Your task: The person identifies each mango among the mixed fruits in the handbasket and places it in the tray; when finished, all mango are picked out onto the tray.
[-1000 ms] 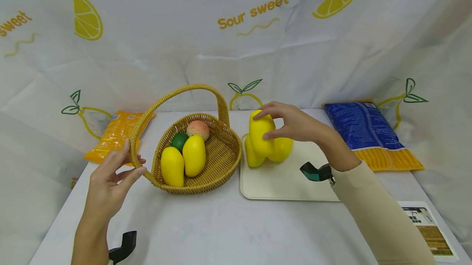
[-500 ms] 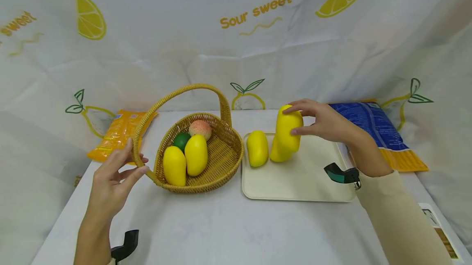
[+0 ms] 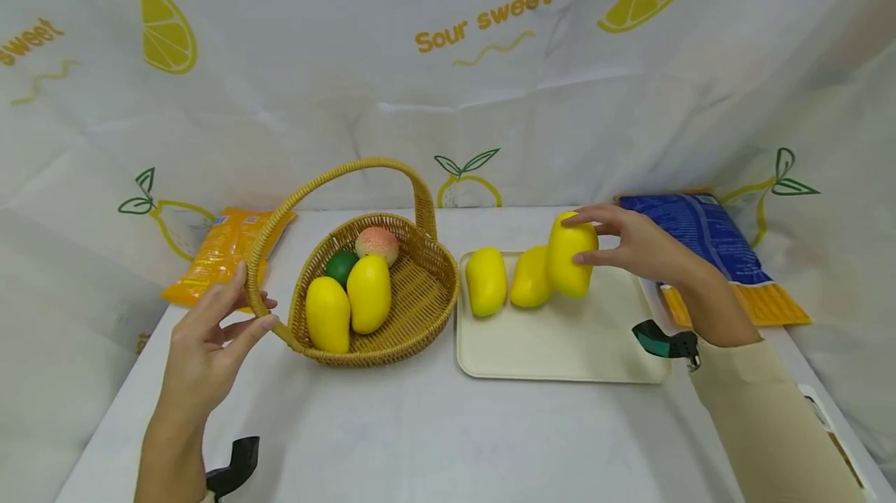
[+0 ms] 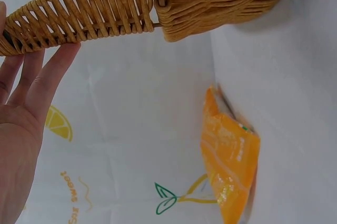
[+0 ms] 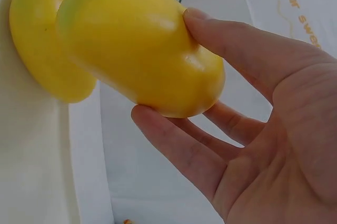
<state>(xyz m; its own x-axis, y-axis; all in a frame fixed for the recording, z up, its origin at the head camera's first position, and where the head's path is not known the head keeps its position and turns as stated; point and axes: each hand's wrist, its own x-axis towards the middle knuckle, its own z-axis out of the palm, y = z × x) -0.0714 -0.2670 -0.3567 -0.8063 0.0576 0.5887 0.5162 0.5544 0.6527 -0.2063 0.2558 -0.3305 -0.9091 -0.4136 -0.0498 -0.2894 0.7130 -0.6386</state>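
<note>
My right hand pinches a yellow mango between thumb and fingers, close over the cream tray. In the right wrist view the held mango tilts, and another mango lies behind it. Two more mangoes lie on the tray's left part: one mango by the edge, another mango beside the held one. My left hand grips the handle of a wicker basket. Inside the basket are two yellow mangoes, a dark green fruit and a peach.
An orange packet lies behind the left hand, left of the basket. Behind the right forearm is a blue and orange packet. A card, partly under the right sleeve, lies at the right edge. A printed cloth hangs at the back.
My right hand has carried the mango rightward across the tray, then lowered it, leaving two mangoes plainly visible to its left. The left hand keeps its grip on the basket handle.
</note>
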